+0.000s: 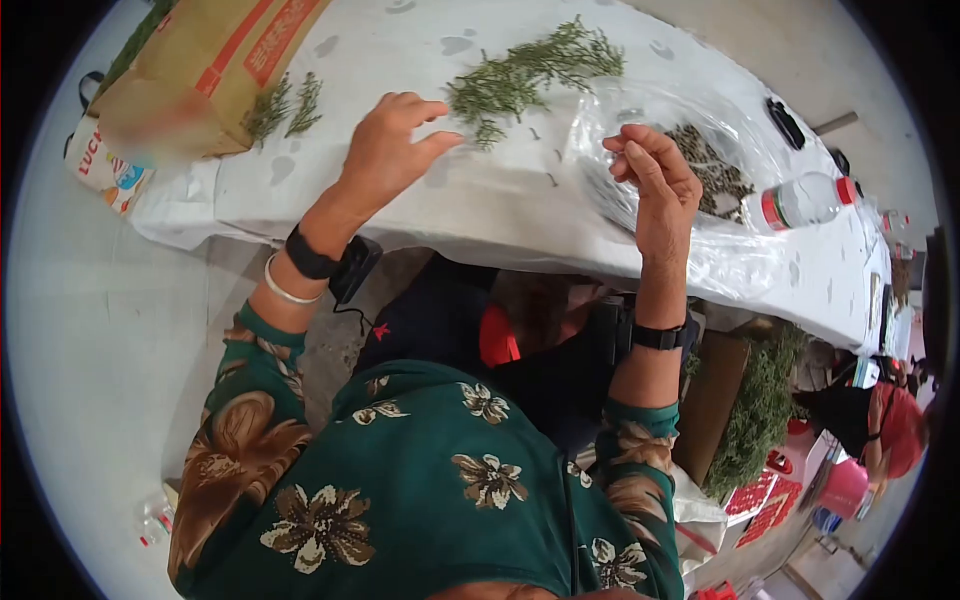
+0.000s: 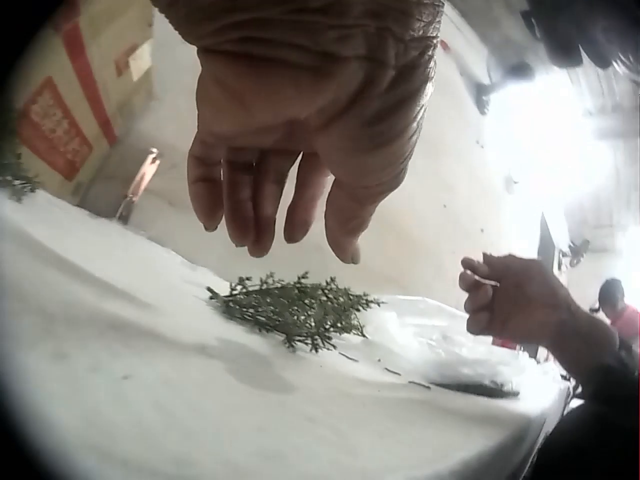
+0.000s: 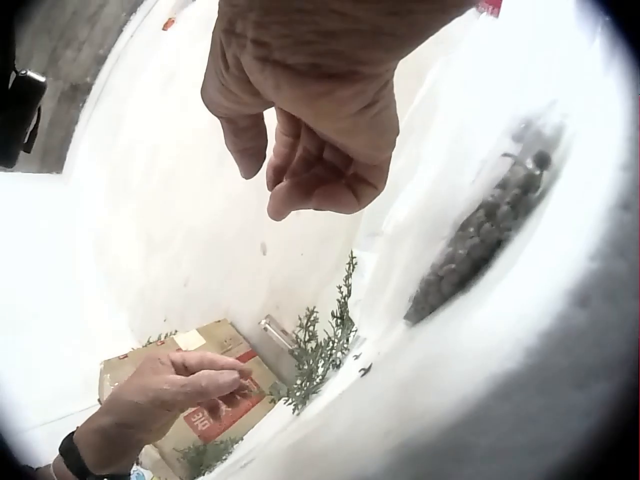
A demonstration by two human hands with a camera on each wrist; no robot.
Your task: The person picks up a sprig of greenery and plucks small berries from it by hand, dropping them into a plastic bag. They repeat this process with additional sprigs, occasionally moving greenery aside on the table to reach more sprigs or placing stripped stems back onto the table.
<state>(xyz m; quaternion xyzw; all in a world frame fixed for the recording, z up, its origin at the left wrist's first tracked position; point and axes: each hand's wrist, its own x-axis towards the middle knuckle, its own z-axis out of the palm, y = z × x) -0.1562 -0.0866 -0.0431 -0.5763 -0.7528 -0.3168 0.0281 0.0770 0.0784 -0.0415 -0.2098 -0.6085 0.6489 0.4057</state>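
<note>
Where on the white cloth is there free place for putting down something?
Bare cloth lies between the two small sprigs beside the carton and the larger greenery; another patch lies between that greenery and the cloth's near edge. The right side is crowded with plastic bag, bottle and black object.

Free room between left hand (image 1: 393, 145) and right hand (image 1: 662, 180); conifer sprigs (image 1: 520, 82) beyond; plastic bag (image 1: 600, 180), red-capped bottle (image 1: 805, 203) block right; cardboard box (image 1: 190, 60) left.
</note>
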